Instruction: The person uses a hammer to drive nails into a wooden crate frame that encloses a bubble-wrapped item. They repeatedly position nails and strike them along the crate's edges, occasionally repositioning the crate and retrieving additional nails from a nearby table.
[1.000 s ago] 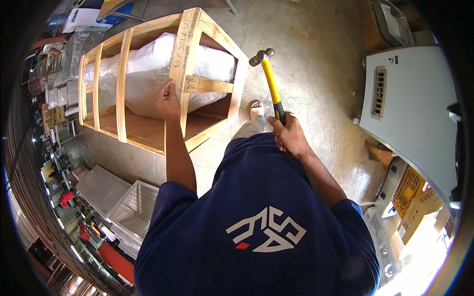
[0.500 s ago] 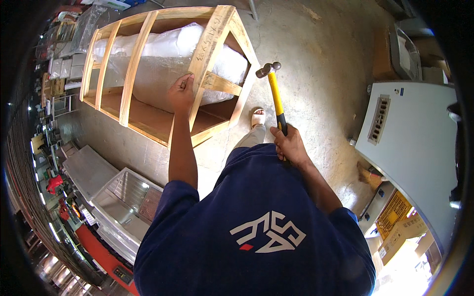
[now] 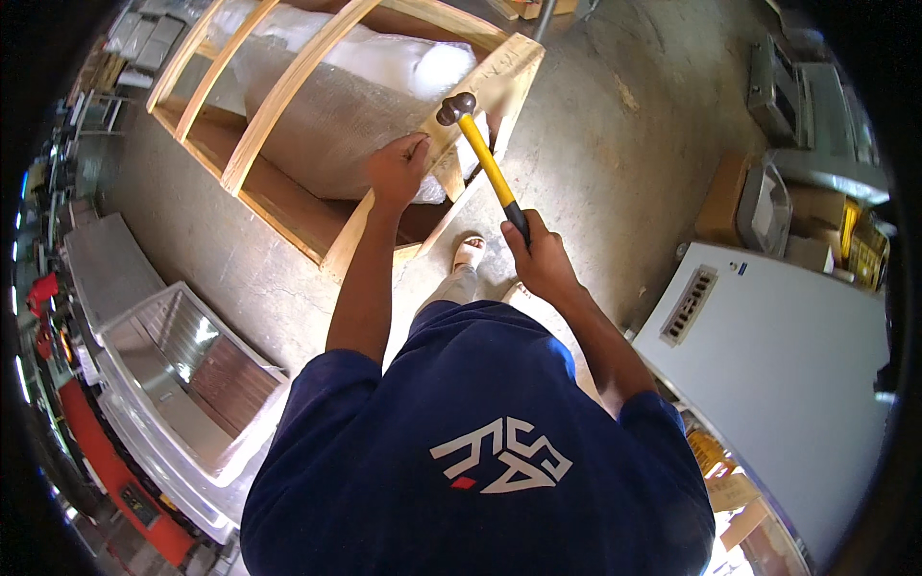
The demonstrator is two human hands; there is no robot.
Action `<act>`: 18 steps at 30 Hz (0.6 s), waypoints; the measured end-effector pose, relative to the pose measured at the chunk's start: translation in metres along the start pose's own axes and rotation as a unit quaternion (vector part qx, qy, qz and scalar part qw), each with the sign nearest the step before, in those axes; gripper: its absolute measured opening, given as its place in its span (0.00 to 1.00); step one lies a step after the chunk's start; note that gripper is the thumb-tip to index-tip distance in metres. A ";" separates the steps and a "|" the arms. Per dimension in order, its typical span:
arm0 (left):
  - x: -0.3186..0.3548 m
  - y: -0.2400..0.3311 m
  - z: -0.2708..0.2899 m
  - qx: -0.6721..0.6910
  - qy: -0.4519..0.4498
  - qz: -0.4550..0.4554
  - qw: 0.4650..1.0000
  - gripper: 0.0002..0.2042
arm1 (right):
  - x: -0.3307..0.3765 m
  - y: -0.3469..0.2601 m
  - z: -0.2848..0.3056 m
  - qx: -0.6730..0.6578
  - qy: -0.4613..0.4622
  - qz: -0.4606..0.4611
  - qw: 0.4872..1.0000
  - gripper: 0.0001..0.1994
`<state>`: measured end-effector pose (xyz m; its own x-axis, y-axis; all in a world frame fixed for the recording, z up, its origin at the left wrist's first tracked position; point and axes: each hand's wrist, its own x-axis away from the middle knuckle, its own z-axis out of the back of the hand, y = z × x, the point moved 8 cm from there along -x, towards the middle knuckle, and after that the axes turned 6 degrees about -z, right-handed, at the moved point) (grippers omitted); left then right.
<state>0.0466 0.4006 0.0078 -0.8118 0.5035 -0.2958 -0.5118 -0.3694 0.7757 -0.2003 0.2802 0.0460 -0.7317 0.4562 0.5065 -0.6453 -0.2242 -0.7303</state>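
My right hand [image 3: 547,257] is wrapped round the black grip of a ball-peen hammer [image 3: 488,159] with a yellow shaft. Its dark metal head is raised over the end board of a wooden crate [image 3: 507,79]. My left hand [image 3: 396,173] is at that same end board, thumb and fingertips pinched together; anything between them is too small to make out. Inside the slatted crate lies a long bundle [image 3: 336,108] in clear bubble wrap and white foam, partly hidden by the slats.
To my right stands a large pale panel-topped unit [image 3: 768,355] with a strip of dark switches. A cardboard box [image 3: 722,204] sits beyond it. At left are a steel basin [image 3: 163,365] and a red bar [image 3: 120,470]. My sandalled foot [image 3: 470,252] is close to the crate.
The view has shifted, and the crate appears higher and nearer. The hammer head has come left, from beside the crate to over its end board, closer to my left hand, which stays pinched.
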 end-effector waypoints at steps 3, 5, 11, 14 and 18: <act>0.001 0.010 0.003 -0.027 -0.012 0.016 0.999 0.08 | -0.009 -0.011 -0.001 0.044 -0.003 0.008 0.999 0.20; 0.002 0.009 0.005 -0.043 -0.007 0.003 0.999 0.08 | -0.015 -0.011 -0.003 0.086 -0.010 0.005 0.996 0.20; 0.002 0.012 0.007 -0.067 0.015 -0.052 0.996 0.10 | -0.009 -0.029 0.010 0.141 0.028 0.021 0.989 0.19; 0.000 0.014 0.007 -0.076 0.004 -0.052 0.996 0.11 | -0.009 -0.030 0.012 0.164 0.036 0.019 0.986 0.18; 0.002 0.012 0.004 -0.081 -0.023 -0.009 0.996 0.10 | -0.011 -0.025 0.015 0.191 0.031 0.011 0.981 0.17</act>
<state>0.0402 0.4006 0.0185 -0.7908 0.5444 -0.2799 -0.5674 -0.4802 0.6689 -0.1795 0.2674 0.0654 -0.7398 0.4958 0.4549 -0.6728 -0.5359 -0.5101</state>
